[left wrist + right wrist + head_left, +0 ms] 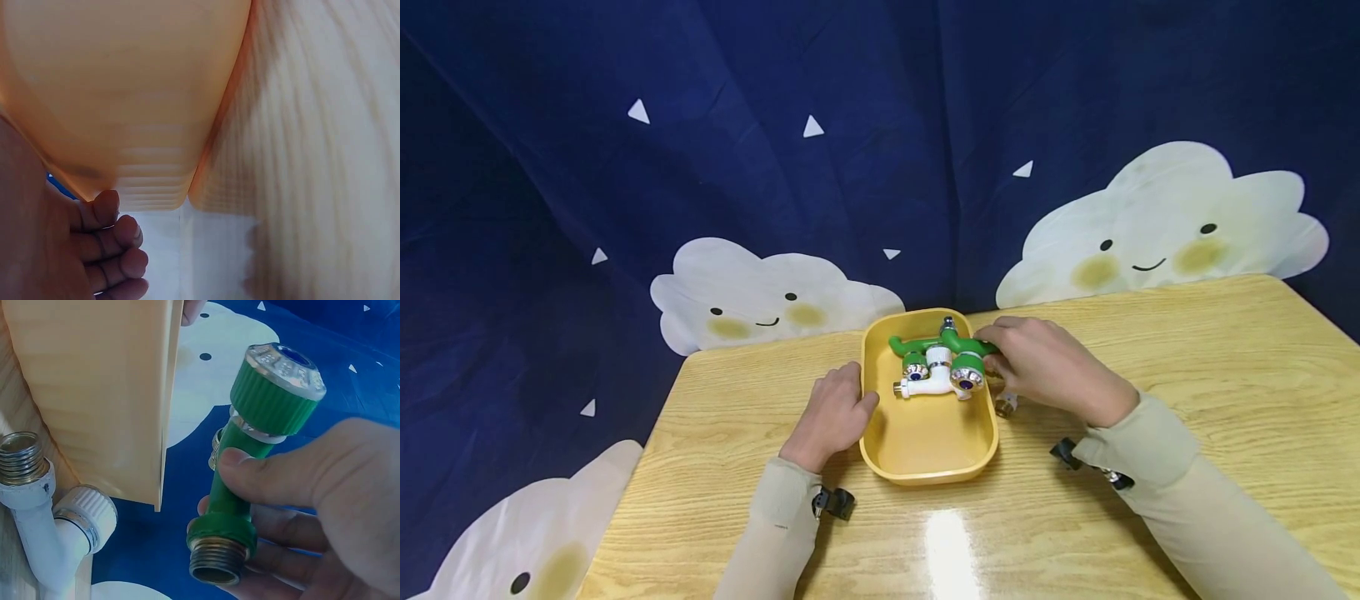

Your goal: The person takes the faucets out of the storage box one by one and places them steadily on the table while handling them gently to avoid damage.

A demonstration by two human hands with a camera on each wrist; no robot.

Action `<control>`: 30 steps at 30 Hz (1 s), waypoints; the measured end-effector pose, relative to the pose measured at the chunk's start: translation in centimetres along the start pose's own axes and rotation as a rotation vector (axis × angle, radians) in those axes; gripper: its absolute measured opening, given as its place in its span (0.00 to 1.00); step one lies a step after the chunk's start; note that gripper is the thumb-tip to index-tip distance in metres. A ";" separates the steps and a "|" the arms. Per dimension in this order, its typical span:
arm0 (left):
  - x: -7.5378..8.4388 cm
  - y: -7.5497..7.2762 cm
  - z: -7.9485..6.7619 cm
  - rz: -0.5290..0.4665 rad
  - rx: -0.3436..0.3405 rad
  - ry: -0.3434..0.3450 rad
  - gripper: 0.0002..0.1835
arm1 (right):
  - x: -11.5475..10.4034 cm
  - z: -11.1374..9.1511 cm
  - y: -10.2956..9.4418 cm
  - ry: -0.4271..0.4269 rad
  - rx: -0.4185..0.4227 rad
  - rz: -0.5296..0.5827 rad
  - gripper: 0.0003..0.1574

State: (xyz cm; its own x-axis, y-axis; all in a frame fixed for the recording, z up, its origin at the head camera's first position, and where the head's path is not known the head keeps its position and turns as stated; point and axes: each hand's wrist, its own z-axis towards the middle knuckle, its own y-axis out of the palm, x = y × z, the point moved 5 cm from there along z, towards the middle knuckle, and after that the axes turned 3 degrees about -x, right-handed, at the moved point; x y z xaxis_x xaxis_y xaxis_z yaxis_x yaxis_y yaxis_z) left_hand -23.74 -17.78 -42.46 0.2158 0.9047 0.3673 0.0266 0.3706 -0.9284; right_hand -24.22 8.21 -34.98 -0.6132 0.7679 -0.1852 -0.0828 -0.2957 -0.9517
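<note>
One green tap, held in the right grip, extends leftward over the yellow tray; left grip clasps its left rim.

Outer white tap cut off below, green knob markings seemingly blurred

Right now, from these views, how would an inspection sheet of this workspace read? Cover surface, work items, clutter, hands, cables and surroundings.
Surface: wood-grain table, with a bright reflection in front of the tray.
Work items: yellow tray holding a white tap and a green tap; second green tap in hand; another white tap on the table, right of the tray.
Clutter: nothing seen.
Left hand: grips the tray's left rim.
Right hand: grips the second green tap.
Cables: nothing seen.
Surroundings: dark-blue curtain with smiling clouds and white triangles.
</note>
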 end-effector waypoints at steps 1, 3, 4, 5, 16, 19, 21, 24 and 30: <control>0.0 0.0 0.0 0.000 0.000 0.000 0.08 | 0.0 0.0 0.0 0.000 0.000 -0.001 0.11; 0.0 0.0 0.0 -0.003 0.000 -0.001 0.08 | 0.1 0.0 0.0 0.001 -0.004 0.000 0.11; 0.0 0.0 0.0 -0.004 -0.001 -0.002 0.08 | 0.1 0.0 0.0 0.002 -0.007 0.000 0.11; 0.0 0.0 0.0 -0.006 -0.001 -0.002 0.08 | 0.2 0.0 0.0 0.001 -0.008 0.002 0.11; 0.0 0.1 0.0 -0.004 0.001 -0.002 0.08 | 0.4 0.0 -0.2 0.000 -0.016 0.012 0.11; 0.0 0.0 0.0 -0.004 0.002 0.000 0.08 | 0.5 -0.1 -0.2 0.004 -0.019 0.013 0.11; 0.0 0.0 0.0 -0.003 0.002 0.001 0.08 | 0.5 -0.1 -0.3 0.004 -0.016 0.012 0.11; 0.0 0.0 0.0 -0.004 -0.002 -0.002 0.08 | 0.6 -0.2 -0.4 0.005 -0.011 0.010 0.11; 0.0 0.0 -0.1 -0.005 -0.002 -0.002 0.08 | 0.8 -0.2 -0.5 0.013 -0.016 0.007 0.11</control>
State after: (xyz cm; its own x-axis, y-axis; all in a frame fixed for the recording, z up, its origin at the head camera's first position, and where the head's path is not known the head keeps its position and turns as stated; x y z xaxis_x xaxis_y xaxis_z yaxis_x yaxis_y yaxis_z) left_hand -23.69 -17.82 -42.50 0.2135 0.9034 0.3718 0.0295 0.3745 -0.9268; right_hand -24.50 9.07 -34.72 -0.6031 0.7735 -0.1949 -0.0660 -0.2919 -0.9542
